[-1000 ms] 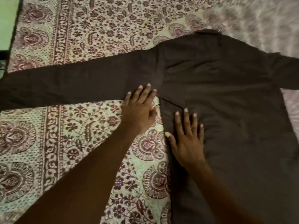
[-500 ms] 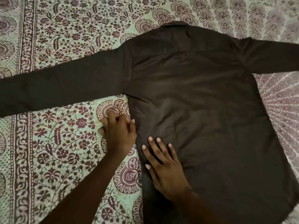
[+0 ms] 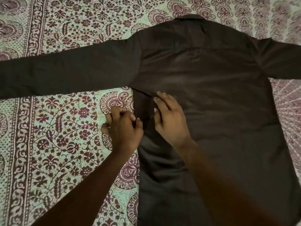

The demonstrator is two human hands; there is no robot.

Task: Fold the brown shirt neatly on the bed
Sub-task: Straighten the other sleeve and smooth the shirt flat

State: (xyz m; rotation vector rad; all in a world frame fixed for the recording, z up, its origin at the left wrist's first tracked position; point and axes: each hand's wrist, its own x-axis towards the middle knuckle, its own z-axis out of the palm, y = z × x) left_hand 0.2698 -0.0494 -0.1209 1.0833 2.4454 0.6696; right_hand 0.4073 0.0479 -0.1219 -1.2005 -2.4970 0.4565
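The brown shirt [image 3: 211, 95] lies spread flat, back side up, on the bed, collar at the top and both long sleeves stretched out left and right. My left hand [image 3: 123, 128] sits at the shirt's left side seam below the armpit, fingers curled and pinching the fabric edge. My right hand [image 3: 169, 118] rests on the shirt just right of that seam, fingers spread and slightly bent, pressing the cloth. A narrow strip of the side edge is folded over between the two hands.
The bed is covered by a pale green sheet [image 3: 57, 136] printed with maroon flowers and paisley borders. It shows left of the shirt, above the sleeves and at the right edge [image 3: 290, 111].
The left hand moved from the bedsheet onto the shirt's side edge and pinched it. The right hand slid up toward the armpit. A small fold appeared along the seam.
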